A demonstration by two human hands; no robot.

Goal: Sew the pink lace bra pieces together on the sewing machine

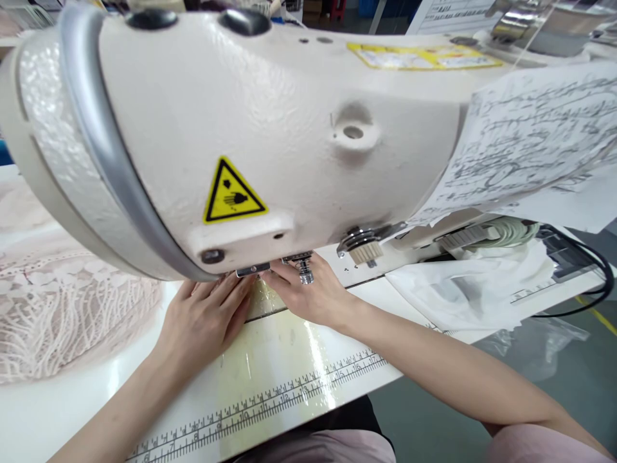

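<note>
A cream sewing machine (289, 141) fills the upper middle of the view and covers its own needle area. My left hand (207, 315) lies palm down on the white table at the head of the machine, its fingertips passing out of sight under the machine. From the right, my right hand (308, 289) reaches in beneath the arm, partly behind the small metal tension spring (304, 267). Its fingertips are hidden too. Whatever lies under the fingers of either hand does not show. Pale pink lace fabric (72, 315) is spread to the left of my left hand.
A printed ruler (270, 405) runs along the table's front edge. White cloth (472, 283) and a coil of pale green tape (511, 231) lie to the right. Handwritten sheets (525, 141) hang on the machine's right side. A black cable (602, 283) loops past the table's right end.
</note>
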